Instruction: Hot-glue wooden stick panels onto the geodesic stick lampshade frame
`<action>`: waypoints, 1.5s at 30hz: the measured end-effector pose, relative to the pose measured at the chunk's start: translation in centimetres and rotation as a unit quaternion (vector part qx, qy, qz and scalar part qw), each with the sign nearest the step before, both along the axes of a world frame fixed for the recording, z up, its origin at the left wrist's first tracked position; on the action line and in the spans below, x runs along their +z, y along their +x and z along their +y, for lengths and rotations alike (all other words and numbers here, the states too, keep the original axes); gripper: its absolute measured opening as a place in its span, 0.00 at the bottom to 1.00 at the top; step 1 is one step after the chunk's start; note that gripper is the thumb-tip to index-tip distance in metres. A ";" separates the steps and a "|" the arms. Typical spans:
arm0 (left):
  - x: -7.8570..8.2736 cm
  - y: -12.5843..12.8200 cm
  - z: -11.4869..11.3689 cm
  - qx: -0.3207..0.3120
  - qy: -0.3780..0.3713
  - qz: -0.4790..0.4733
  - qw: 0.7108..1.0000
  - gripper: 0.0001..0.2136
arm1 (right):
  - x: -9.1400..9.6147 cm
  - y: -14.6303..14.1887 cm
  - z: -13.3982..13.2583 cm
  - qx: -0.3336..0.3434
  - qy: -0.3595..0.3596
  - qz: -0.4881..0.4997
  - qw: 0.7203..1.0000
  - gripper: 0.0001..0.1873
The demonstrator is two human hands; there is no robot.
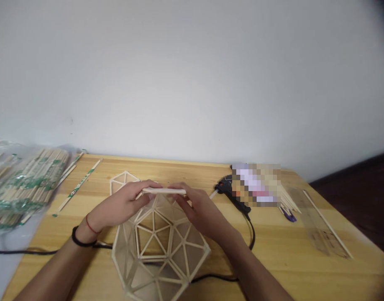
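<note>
Both hands up over the far side of the stick frame, left hand and right hand pinching opposite ends of a pale stick edge, fingers on top, thumbs underneath: a two-ended grip, likely to keep it level. Whether that edge is joined to the frame, I can't tell.

Sweeping across now! Well left of the frame, a clear bag holds paper-wrapped chopsticks together; a loose wrapped chopstick lies between bag and frame, perhaps for easy reach. Just beyond the left hand, a small braced section pokes up at the frame's far left. Centre stage, the frame itself sits on the wooden table, its hollow facing the wearer, so both arms can straddle it.

Right of the frame, what looks like a glue gun lies on its side, presumably parked within reach. Farther right come bare sticks, then a clear plastic strip with one long stick alongside.
</note>
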State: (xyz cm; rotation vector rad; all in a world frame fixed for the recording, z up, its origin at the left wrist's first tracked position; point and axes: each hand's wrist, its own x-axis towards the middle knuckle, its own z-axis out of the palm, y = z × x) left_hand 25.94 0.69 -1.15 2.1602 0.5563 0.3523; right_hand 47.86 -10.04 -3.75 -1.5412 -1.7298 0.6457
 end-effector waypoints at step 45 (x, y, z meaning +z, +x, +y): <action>-0.2 -0.3 0.1 0.043 0.152 -0.100 0.982 0.11 | 1.7 12.0 -3.1 -0.284 -0.148 -0.272 0.907 0.20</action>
